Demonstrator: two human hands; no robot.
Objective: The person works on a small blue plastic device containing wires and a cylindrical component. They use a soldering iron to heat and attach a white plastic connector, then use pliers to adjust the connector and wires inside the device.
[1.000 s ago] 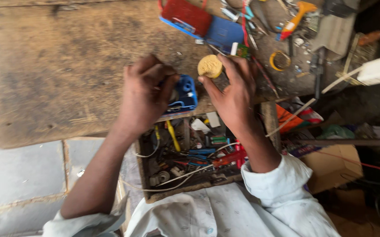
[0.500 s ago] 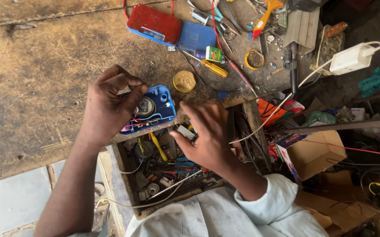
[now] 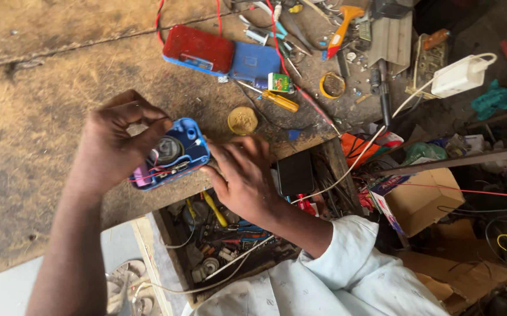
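a: head view: the left hand is clenched round the small open blue plastic casing, the one with a round dark speaker and red wires showing inside. it sits at the near edge of the worn wooden bench, right over the open drawer of tools and wires.

b: and the right hand?

a: just right of the blue casing, fingertips touching its corner, holding nothing that i can see. palm faces down, fingers loosely spread.

b: how would you handle that well?

a: my judgement: keep the left thumb and fingers on the casing's rim, clear of the wires, and press it on the bench so it can't twist. let the right fingertips work lightly at that corner.

b: anything near it to mind?

a: the round brass-coloured disc lies beyond the casing, and the yellow-handled screwdriver further beyond. the drawer gapes below, so a loose part could drop in.
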